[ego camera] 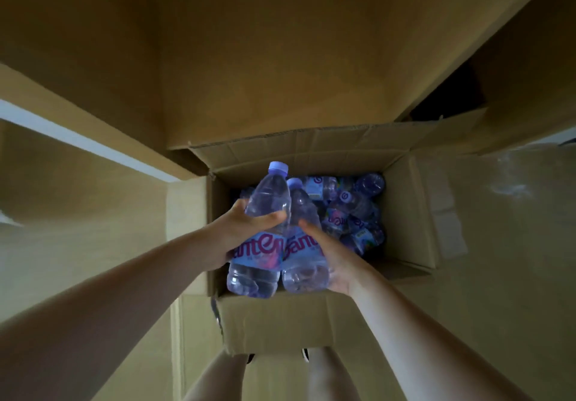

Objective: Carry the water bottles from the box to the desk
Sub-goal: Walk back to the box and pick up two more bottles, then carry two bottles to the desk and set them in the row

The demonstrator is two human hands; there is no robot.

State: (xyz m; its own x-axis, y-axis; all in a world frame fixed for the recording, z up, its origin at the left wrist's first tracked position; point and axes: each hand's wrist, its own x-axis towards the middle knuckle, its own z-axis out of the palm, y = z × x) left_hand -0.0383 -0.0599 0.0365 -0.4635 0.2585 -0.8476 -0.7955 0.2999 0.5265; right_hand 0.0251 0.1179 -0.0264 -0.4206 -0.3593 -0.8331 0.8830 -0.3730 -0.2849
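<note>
An open cardboard box (274, 322) sits on the floor below me, holding several clear water bottles (352, 210) with blue labels, lying jumbled. My left hand (237, 232) is wrapped around one upright bottle (265, 235) with a pale purple cap, lifted above the box. My right hand (336, 254) grips a second bottle (304, 244) right beside the first, the two bottles touching. The lower parts of both bottles hang over the box's near edge.
Tall cardboard walls or flaps (280, 57) rise behind and to the left of the box. A box flap (436, 207) spreads out to the right over the pale floor. My legs (274, 379) stand just in front of the box.
</note>
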